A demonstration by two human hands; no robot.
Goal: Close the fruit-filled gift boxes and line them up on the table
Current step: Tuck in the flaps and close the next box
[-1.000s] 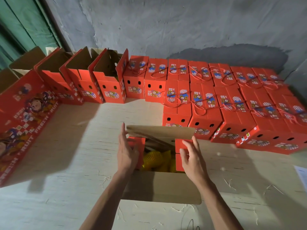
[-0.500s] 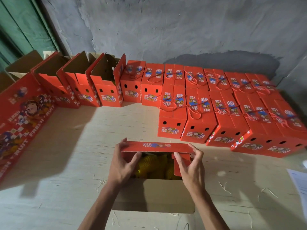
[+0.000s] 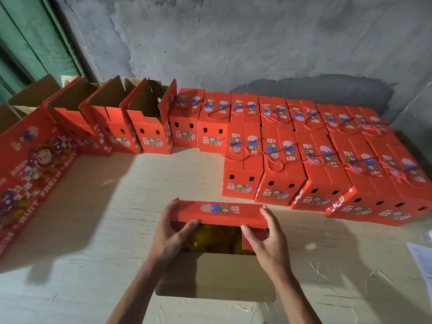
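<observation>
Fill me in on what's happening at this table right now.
A person is closing a red gift box of yellow fruit. The left hand and right hand grip the ends of the far lid flap and fold it over the opening; the near flap lies open. Closed boxes stand in rows behind, open boxes to their left.

Bare forearms, left hand (image 3: 171, 235) and right hand (image 3: 268, 242) without sleeves or gloves

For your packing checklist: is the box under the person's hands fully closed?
No: yellow fruit shows through the box's open top.
</observation>
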